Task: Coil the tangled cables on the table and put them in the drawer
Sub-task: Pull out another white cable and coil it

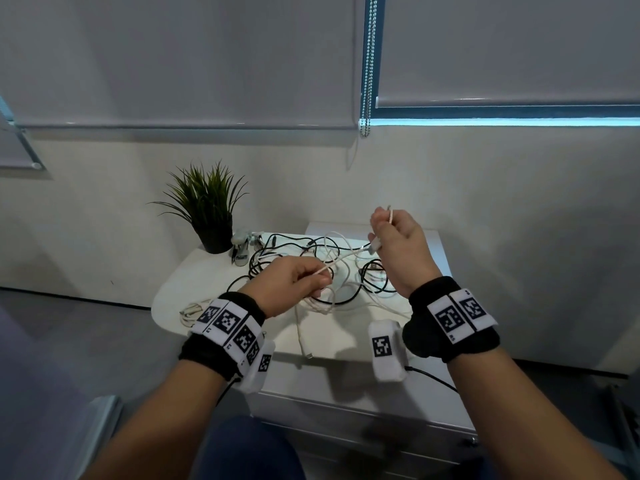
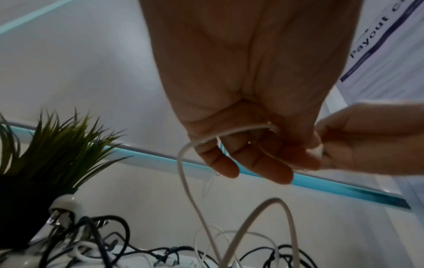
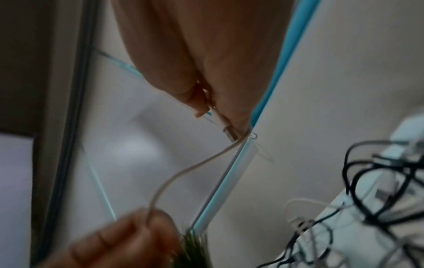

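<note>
A tangle of black and white cables point(image 1: 311, 268) lies on the white cabinet top point(image 1: 214, 271). Both hands are raised above it, holding one white cable point(image 1: 346, 259). My left hand point(image 1: 298, 284) pinches the cable point(image 2: 183, 159), which hangs down from it to the pile. My right hand point(image 1: 394, 244), higher and to the right, grips the plug end point(image 3: 226, 127) of the same cable. The cable point(image 3: 183, 172) runs stretched between the two hands. The drawer front point(image 1: 346, 420) below the top is closed.
A potted green plant point(image 1: 207, 206) stands at the back left of the top, with a white plug adapter point(image 1: 242, 249) beside it. Another white cable point(image 1: 192, 311) lies at the front left edge. A wall and window blinds rise behind the cabinet.
</note>
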Demonstrator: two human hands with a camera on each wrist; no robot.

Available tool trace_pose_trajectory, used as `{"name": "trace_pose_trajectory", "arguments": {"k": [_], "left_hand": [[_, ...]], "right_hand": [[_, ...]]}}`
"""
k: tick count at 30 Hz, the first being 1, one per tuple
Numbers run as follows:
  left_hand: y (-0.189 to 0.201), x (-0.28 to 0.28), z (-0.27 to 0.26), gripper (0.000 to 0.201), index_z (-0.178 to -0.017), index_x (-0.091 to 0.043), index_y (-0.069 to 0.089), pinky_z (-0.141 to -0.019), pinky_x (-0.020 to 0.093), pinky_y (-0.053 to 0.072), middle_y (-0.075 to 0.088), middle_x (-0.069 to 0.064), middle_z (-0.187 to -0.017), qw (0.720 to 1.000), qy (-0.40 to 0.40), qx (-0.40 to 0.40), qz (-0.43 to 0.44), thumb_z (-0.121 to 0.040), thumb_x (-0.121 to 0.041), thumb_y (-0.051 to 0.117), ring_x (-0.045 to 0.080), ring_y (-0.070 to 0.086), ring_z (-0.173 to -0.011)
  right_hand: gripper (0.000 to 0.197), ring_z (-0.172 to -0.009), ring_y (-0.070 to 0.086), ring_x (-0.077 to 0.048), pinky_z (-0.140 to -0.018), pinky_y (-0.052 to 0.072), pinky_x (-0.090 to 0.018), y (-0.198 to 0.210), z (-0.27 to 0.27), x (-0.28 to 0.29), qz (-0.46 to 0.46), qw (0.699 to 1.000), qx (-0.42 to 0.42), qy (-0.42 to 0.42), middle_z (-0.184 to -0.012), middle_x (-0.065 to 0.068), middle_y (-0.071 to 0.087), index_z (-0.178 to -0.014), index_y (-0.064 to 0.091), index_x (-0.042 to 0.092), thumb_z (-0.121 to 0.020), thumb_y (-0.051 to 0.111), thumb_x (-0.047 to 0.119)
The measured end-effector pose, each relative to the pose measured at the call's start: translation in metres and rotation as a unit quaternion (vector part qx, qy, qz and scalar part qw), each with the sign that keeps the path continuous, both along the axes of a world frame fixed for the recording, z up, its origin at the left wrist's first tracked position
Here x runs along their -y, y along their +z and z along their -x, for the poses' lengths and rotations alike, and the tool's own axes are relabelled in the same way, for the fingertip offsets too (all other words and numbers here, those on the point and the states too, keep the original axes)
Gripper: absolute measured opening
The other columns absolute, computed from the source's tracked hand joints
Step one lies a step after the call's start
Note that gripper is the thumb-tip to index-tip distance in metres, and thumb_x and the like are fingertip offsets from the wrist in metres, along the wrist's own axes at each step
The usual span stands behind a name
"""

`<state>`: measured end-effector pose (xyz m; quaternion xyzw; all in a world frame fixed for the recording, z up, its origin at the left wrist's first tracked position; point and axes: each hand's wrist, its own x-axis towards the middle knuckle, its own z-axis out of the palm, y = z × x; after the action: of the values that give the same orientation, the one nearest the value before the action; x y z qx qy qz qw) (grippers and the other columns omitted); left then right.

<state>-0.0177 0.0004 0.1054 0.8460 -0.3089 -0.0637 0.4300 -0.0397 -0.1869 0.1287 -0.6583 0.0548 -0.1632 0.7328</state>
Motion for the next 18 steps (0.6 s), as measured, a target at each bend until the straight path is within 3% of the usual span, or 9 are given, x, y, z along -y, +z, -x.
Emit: {"name": "trace_pose_trajectory", "arguments": {"k": [2, 3, 6, 8, 10, 12, 14, 16, 18], "left_hand": [[0.006, 0.0, -0.002, 0.017, -0.077, -0.017, 0.063, -0.07, 0.026, 0.049, 0.061, -0.006, -0.067, 0.999, 0.013, 0.023, 0.02, -0.09, -0.025, 0.056, 0.007, 0.058, -0.066], [0.009, 0.001, -0.004, 0.017, -0.078, -0.018, 0.063, -0.07, 0.028, 0.049, 0.061, -0.007, -0.067, 0.998, 0.028, 0.04, 0.026, -0.09, -0.027, 0.056, 0.009, 0.058, -0.067], [0.018, 0.006, -0.01, 0.017, -0.077, -0.021, 0.062, -0.063, 0.02, 0.044, 0.059, -0.009, -0.063, 0.99, 0.086, 0.099, 0.056, -0.092, -0.02, 0.056, 0.003, 0.054, -0.06], [0.024, 0.009, -0.014, 0.016, -0.077, -0.02, 0.062, -0.06, 0.013, 0.041, 0.056, -0.009, -0.061, 0.98, 0.123, 0.139, 0.075, -0.091, -0.017, 0.057, 0.0, 0.051, -0.057], [0.028, 0.012, -0.019, 0.012, -0.078, -0.016, 0.064, -0.061, 0.019, 0.043, 0.06, -0.001, -0.063, 0.972, 0.148, 0.156, 0.098, -0.089, -0.015, 0.059, 0.005, 0.051, -0.06], [0.029, 0.015, -0.024, 0.01, -0.081, -0.011, 0.066, -0.061, 0.025, 0.043, 0.062, 0.01, -0.069, 0.965, 0.171, 0.16, 0.116, -0.088, -0.015, 0.06, 0.015, 0.051, -0.063], [0.028, 0.017, -0.028, 0.011, -0.084, -0.01, 0.067, -0.058, 0.02, 0.04, 0.059, 0.009, -0.068, 0.96, 0.193, 0.166, 0.116, -0.089, -0.017, 0.059, 0.013, 0.048, -0.061], [0.023, 0.018, -0.033, 0.014, -0.085, -0.01, 0.066, -0.058, 0.017, 0.038, 0.06, 0.008, -0.07, 0.96, 0.209, 0.16, 0.096, -0.091, -0.019, 0.057, 0.014, 0.049, -0.063], [0.014, 0.02, -0.039, 0.017, -0.087, -0.008, 0.066, -0.068, 0.026, 0.043, 0.064, 0.011, -0.077, 0.963, 0.218, 0.151, 0.046, -0.092, -0.019, 0.054, 0.021, 0.055, -0.072]], "right_hand": [[0.02, -0.063, 0.054, -0.022, -0.068, 0.048, -0.037, -0.003, 0.004, -0.002, 0.156, 0.988, -0.013, -0.007, -0.117, -0.018, 0.061, -0.094, 0.055, 0.022, -0.098, 0.038, 0.012], [0.02, -0.066, 0.056, -0.026, -0.064, 0.046, -0.034, -0.003, 0.006, -0.004, 0.215, 0.976, -0.014, 0.002, -0.117, -0.02, 0.061, -0.1, 0.055, 0.019, -0.098, 0.037, 0.011], [0.019, -0.061, 0.06, -0.01, -0.053, 0.04, -0.015, 0.0, 0.011, -0.01, 0.275, 0.957, -0.023, 0.086, -0.089, -0.01, 0.064, -0.103, 0.051, 0.009, -0.098, 0.032, 0.007], [0.02, -0.054, 0.052, -0.008, -0.051, 0.035, -0.017, 0.002, 0.013, -0.013, 0.288, 0.949, -0.029, 0.124, -0.071, -0.001, 0.058, -0.1, 0.052, 0.01, -0.101, 0.033, 0.014], [0.028, -0.053, 0.044, 0.0, -0.054, 0.031, -0.019, 0.003, 0.013, -0.011, 0.33, 0.934, -0.033, 0.132, -0.063, 0.011, 0.048, -0.095, 0.059, 0.013, -0.101, 0.037, 0.029], [0.033, -0.044, 0.042, 0.001, -0.052, 0.03, -0.02, 0.002, 0.012, -0.009, 0.355, 0.924, -0.033, 0.137, -0.056, 0.013, 0.042, -0.082, 0.062, 0.015, -0.099, 0.042, 0.035], [0.038, -0.038, 0.036, -0.003, -0.051, 0.03, -0.024, -0.003, 0.009, -0.005, 0.32, 0.939, -0.031, 0.121, -0.048, 0.01, 0.039, -0.065, 0.058, 0.018, -0.097, 0.045, 0.034], [0.043, -0.042, 0.034, -0.009, -0.048, 0.029, -0.025, -0.005, 0.008, -0.001, 0.205, 0.972, -0.034, 0.112, -0.045, 0.008, 0.041, -0.059, 0.054, 0.018, -0.098, 0.043, 0.033], [0.044, -0.044, 0.037, -0.013, -0.044, 0.03, -0.021, -0.001, 0.009, 0.003, 0.097, 0.989, -0.03, 0.111, -0.051, 0.0, 0.051, -0.062, 0.052, 0.014, -0.1, 0.038, 0.029]]}}
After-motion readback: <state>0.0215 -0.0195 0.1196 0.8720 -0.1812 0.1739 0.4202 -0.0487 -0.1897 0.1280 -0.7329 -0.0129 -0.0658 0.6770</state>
